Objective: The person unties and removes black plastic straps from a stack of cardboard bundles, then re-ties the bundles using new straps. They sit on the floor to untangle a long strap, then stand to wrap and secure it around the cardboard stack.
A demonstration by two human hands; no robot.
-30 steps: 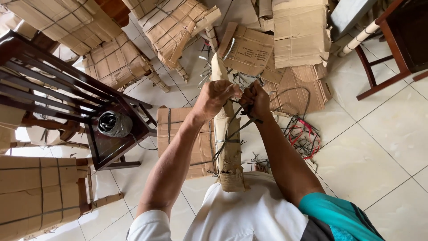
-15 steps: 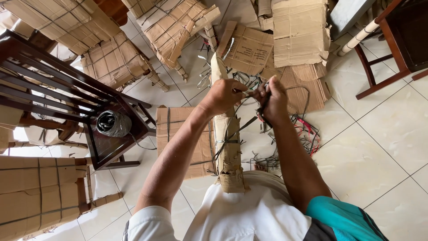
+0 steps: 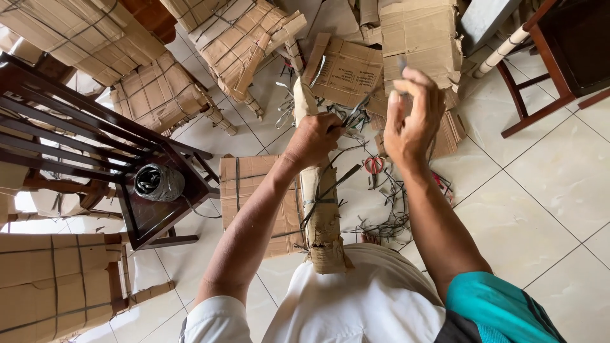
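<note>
My left hand (image 3: 316,138) grips a long piece wrapped in brown cardboard (image 3: 319,209) that stands up from my lap. A dark strap (image 3: 356,109) runs from that hand across to my right hand (image 3: 413,114), which is raised to the right with its fingers pinched on the strap's end. More dark strap (image 3: 321,202) is wound around the wrapped piece lower down.
A dark wooden chair (image 3: 95,140) on the left carries a roll of strap (image 3: 157,182). Cardboard-wrapped furniture parts (image 3: 235,38) lie at the back and at lower left (image 3: 57,279). Loose strap scraps and red-handled cutters (image 3: 387,190) litter the tiled floor. Another chair (image 3: 546,70) stands far right.
My right hand has moved up and to the right, away from the left hand, drawing the strap out. The left hand stays on the wrapped piece.
</note>
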